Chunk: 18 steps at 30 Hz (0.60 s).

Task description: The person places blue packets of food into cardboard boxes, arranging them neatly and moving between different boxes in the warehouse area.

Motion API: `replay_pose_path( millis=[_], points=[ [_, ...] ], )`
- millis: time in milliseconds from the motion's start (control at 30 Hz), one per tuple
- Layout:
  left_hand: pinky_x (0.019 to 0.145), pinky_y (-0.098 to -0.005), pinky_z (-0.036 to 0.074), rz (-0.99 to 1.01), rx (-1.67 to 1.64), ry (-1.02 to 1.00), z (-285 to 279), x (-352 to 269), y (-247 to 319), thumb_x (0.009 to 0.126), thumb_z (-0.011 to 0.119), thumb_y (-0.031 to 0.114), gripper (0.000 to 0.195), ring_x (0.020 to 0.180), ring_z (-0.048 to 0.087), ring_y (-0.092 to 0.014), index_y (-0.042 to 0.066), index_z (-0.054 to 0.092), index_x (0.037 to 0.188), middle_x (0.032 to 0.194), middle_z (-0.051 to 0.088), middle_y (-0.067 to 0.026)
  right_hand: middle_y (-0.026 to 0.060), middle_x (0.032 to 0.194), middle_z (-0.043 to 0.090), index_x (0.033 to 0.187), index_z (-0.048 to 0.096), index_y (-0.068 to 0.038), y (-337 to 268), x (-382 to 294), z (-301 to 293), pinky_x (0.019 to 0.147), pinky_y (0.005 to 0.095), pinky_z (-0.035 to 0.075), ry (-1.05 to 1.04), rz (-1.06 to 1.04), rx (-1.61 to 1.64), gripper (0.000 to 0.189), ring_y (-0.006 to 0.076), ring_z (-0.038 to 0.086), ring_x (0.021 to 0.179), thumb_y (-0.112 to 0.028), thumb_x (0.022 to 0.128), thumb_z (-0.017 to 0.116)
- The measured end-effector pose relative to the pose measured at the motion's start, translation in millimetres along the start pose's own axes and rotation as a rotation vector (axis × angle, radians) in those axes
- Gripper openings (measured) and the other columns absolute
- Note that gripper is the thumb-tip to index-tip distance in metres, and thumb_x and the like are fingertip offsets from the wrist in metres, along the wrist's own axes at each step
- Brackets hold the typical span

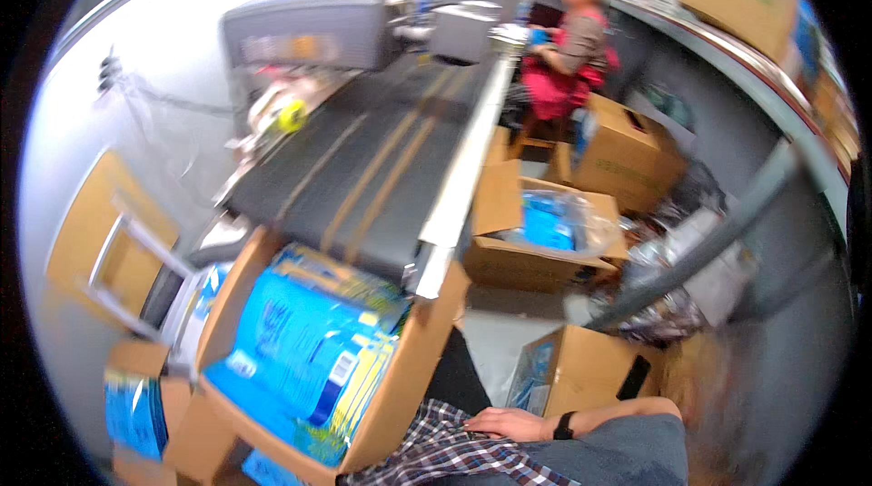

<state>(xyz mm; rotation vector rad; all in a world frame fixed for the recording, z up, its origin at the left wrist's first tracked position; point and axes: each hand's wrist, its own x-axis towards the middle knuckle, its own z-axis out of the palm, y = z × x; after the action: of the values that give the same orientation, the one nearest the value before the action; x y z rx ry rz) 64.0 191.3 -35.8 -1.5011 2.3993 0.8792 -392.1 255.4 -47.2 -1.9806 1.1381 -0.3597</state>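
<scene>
My right hand (507, 423) lies flat on a plaid cloth (463, 452) over my lap, holding nothing. A dark band (564, 426) circles its wrist. My left hand is out of view. Before me, to the left of that hand, a tilted cardboard box (395, 411) stands open at the end of a black conveyor belt (381, 172). Blue printed plastic pouches (293, 343) fill it, some with yellow-striped edges showing. Below its left side, a smaller carton (187, 431) stands beside a stack of blue pouches (135, 414).
A metal rail (470, 152) edges the belt. At its far right a person (575, 43) in a red apron sits. Open cartons (538, 268) and a box with a hand slot (606, 367) stand on the right. A grey pipe (702, 234) slants across there, near plastic bags (654, 295).
</scene>
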Motion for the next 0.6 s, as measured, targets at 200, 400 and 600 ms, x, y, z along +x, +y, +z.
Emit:
replay_pose_path(
  millis=[200,400,600],
  points=[
    [0.107,-0.0467,0.031,0.464,-0.039,0.026,-23,-64,6,0.086,0.051,0.037,0.064,0.13,0.04,-0.032,0.002,0.039,0.137,0.142,0.04,-0.0169,0.0159,0.152,0.027,0.144,0.031,-0.003,-6,-21,-31,0.118,0.0379,0.018,-0.24,-0.099,0.147,0.065,0.0264,0.02,0.144,-0.024,0.086,0.05],
    [0.116,-0.0593,0.003,0.918,-0.02,0.085,82,-39,6,0.074,0.064,0.046,0.096,0.146,0.004,-0.037,-0.011,0.022,0.14,0.154,0.013,-0.0243,0.0173,0.154,0.02,0.148,0.02,-0.001,17,57,-41,0.117,0.0416,0.019,-0.264,-0.416,-0.327,0.065,0.0291,0.019,0.144,0.0,0.085,0.039],
    [0.117,-0.0563,0.006,1.042,-0.048,0.087,83,-45,9,0.05,0.075,0.075,0.14,0.145,0.007,-0.036,-0.005,0.015,0.148,0.157,0.012,-0.0185,0.0163,0.152,0.023,0.146,0.024,-0.002,28,138,-15,0.116,0.0419,0.021,-0.395,-0.661,-0.388,0.063,0.0284,0.021,0.142,-0.001,0.085,0.041]
  ],
)
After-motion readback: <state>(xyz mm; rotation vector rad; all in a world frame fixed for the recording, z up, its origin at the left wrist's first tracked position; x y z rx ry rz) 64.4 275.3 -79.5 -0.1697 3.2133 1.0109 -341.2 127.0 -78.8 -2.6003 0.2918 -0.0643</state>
